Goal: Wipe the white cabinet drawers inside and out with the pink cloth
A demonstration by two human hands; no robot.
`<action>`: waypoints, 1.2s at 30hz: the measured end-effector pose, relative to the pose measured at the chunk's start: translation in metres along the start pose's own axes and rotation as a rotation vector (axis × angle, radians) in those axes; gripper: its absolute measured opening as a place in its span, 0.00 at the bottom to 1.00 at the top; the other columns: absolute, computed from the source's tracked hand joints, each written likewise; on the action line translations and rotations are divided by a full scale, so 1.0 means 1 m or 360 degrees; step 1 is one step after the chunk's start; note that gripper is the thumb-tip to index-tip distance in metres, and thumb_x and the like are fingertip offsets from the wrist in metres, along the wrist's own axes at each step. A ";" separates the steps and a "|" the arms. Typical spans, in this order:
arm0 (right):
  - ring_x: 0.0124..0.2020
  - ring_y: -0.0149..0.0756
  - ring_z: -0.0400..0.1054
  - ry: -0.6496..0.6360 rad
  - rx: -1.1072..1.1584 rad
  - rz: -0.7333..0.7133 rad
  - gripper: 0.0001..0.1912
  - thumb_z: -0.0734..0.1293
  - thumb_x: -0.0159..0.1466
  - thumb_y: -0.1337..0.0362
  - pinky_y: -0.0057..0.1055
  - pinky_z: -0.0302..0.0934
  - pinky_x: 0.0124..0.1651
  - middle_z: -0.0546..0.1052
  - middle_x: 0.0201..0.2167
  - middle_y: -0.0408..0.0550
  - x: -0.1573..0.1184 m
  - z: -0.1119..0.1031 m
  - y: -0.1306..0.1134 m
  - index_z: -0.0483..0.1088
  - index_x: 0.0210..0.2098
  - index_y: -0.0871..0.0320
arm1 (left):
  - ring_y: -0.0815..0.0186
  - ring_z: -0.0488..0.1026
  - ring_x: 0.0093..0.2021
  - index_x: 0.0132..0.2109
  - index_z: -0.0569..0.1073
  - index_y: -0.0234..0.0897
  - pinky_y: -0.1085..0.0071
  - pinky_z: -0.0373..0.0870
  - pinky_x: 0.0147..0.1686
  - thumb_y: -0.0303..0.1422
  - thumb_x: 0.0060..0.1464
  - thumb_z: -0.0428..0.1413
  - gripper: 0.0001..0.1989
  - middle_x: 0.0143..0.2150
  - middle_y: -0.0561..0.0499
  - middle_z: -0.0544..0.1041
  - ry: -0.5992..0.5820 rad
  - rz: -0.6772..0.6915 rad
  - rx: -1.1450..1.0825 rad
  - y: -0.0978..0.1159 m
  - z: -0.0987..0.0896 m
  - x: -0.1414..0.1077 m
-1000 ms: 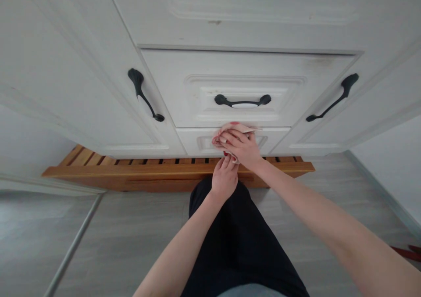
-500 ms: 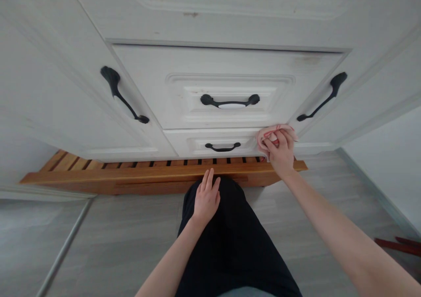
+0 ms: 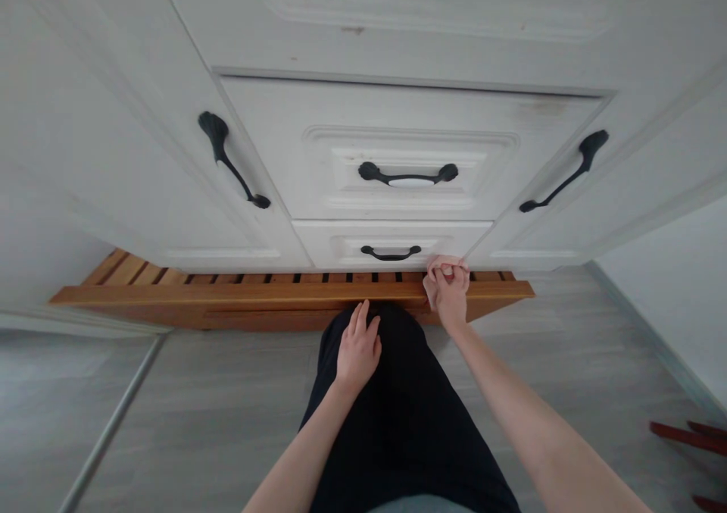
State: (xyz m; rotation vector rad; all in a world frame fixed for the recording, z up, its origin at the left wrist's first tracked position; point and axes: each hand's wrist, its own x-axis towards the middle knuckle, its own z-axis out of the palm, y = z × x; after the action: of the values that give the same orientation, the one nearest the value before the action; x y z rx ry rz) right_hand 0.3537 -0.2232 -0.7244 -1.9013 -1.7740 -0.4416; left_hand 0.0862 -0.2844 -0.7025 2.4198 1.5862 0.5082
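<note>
My right hand (image 3: 453, 301) is closed on a crumpled pink and white cloth (image 3: 448, 264), at the lower right corner of the small bottom drawer (image 3: 341, 251). The cloth also reaches over the slatted wooden bench (image 3: 227, 296). My left hand (image 3: 359, 346) rests on my dark-trousered knee by the bench's front edge, fingers spread a little and holding nothing. Above the small drawer is a larger white drawer (image 3: 261, 134) with a black handle (image 3: 406, 175) and some brownish marks near its upper right.
White cabinet doors with black handles (image 3: 232, 161) (image 3: 568, 172) flank the drawers. Grey wood-look floor (image 3: 227, 407) lies below, crossed by a metal strip (image 3: 113, 422) at left. Dark red legs (image 3: 687, 437) show at the right edge, near a white wall (image 3: 670, 293).
My right hand and the cloth have moved left and down from the drawer's right side to its bottom edge. My left hand stays on the knee. The view has shifted slightly.
</note>
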 end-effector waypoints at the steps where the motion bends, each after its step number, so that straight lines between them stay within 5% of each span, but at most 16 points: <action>1: 0.63 0.57 0.54 -0.0052 0.0024 -0.0006 0.22 0.58 0.66 0.66 0.56 0.60 0.57 0.61 0.60 0.64 -0.004 -0.001 -0.001 0.72 0.56 0.54 | 0.51 0.56 0.72 0.58 0.71 0.38 0.54 0.68 0.62 0.25 0.60 0.51 0.19 0.72 0.38 0.58 0.0000 -0.0005 -0.0001 0.000 0.000 -0.001; 5: 0.59 0.51 0.60 -0.0150 0.0150 -0.0038 0.24 0.56 0.66 0.66 0.47 0.63 0.56 0.62 0.61 0.62 0.003 -0.027 -0.008 0.70 0.59 0.55 | 0.52 0.55 0.72 0.58 0.71 0.38 0.55 0.69 0.61 0.26 0.60 0.51 0.19 0.73 0.39 0.58 0.0003 -0.0036 -0.0035 -0.003 0.001 -0.002; 9: 0.65 0.57 0.54 0.0353 0.0255 0.0259 0.27 0.56 0.67 0.66 0.54 0.55 0.63 0.56 0.64 0.69 0.052 -0.055 -0.036 0.63 0.63 0.64 | 0.51 0.56 0.72 0.57 0.71 0.38 0.55 0.70 0.61 0.26 0.61 0.51 0.18 0.72 0.39 0.59 0.0040 -0.0099 -0.0054 -0.004 0.001 -0.001; 12: 0.70 0.64 0.44 0.0566 0.0215 0.0240 0.30 0.57 0.66 0.67 0.64 0.47 0.66 0.49 0.67 0.73 0.083 -0.051 -0.078 0.56 0.67 0.68 | 0.52 0.57 0.71 0.56 0.72 0.39 0.54 0.70 0.61 0.26 0.60 0.52 0.18 0.71 0.40 0.60 0.0052 -0.0104 -0.0080 -0.003 0.002 0.000; 18: 0.73 0.68 0.32 0.0149 0.0233 -0.0037 0.29 0.60 0.66 0.68 0.70 0.43 0.65 0.44 0.71 0.67 0.084 -0.024 -0.172 0.59 0.67 0.61 | 0.52 0.57 0.71 0.55 0.72 0.39 0.56 0.71 0.60 0.25 0.59 0.51 0.18 0.71 0.40 0.60 0.0060 -0.0090 -0.0077 -0.003 0.003 0.001; 22: 0.74 0.65 0.34 -0.0250 0.0265 -0.0488 0.31 0.57 0.69 0.67 0.69 0.48 0.63 0.48 0.73 0.58 0.080 -0.017 -0.205 0.53 0.71 0.52 | 0.51 0.58 0.70 0.57 0.71 0.38 0.55 0.71 0.59 0.25 0.59 0.51 0.20 0.68 0.38 0.64 0.0046 -0.0125 -0.0038 -0.004 0.004 0.003; 28: 0.74 0.45 0.41 -0.0541 0.0288 -0.1095 0.33 0.50 0.72 0.71 0.51 0.49 0.69 0.50 0.74 0.47 0.091 -0.008 -0.220 0.42 0.74 0.51 | 0.49 0.60 0.69 0.59 0.70 0.38 0.55 0.71 0.59 0.26 0.60 0.51 0.20 0.66 0.37 0.66 0.0038 -0.0140 0.0001 -0.002 0.006 0.001; 32: 0.69 0.38 0.53 -0.0665 0.0268 -0.1325 0.30 0.51 0.72 0.72 0.44 0.47 0.71 0.59 0.71 0.46 0.093 0.003 -0.206 0.50 0.72 0.52 | 0.51 0.58 0.70 0.56 0.72 0.39 0.54 0.70 0.60 0.26 0.60 0.51 0.18 0.68 0.39 0.63 0.0070 -0.0118 -0.0010 -0.004 0.004 0.000; 36: 0.65 0.37 0.60 -0.0724 0.0245 -0.1297 0.24 0.53 0.72 0.70 0.39 0.52 0.68 0.70 0.63 0.51 0.083 0.014 -0.165 0.63 0.65 0.56 | 0.52 0.58 0.70 0.54 0.73 0.38 0.55 0.70 0.60 0.26 0.60 0.51 0.16 0.69 0.40 0.62 0.0029 -0.0096 -0.0001 -0.006 0.003 0.002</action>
State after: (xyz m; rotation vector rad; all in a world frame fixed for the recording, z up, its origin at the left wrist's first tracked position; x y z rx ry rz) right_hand 0.1974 -0.1417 -0.6678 -1.1534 -2.7740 -0.1230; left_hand 0.0830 -0.2803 -0.7074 2.3654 1.6606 0.5211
